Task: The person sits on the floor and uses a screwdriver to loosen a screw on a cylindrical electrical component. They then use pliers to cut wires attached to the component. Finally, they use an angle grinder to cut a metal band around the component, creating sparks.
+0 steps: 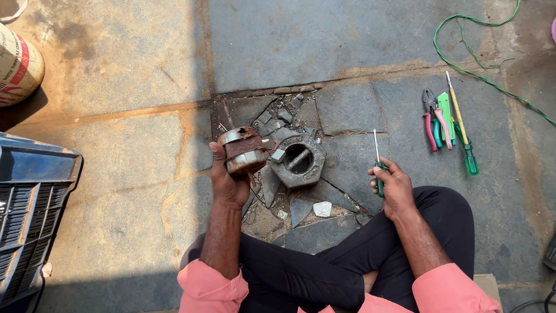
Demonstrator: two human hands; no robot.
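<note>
My left hand [227, 179] grips a small rusty electric motor [243, 149] with a metal casing and lifts it above the stone floor. My right hand [392, 184] holds a green-handled screwdriver [377, 161] upright, its thin shaft pointing away from me. Between the two hands, on broken floor stones, lies a heavy grey hexagonal metal block [298, 159] with a slotted hole in its middle. I sit cross-legged in dark trousers and pink sleeves.
To the right lie red-handled pliers [430, 123], a green tester [446, 116] and a long green-handled screwdriver [461, 130]. A green wire [475, 64] loops at the far right. A dark plastic crate [32, 203] stands at the left, a sack [17, 66] behind it.
</note>
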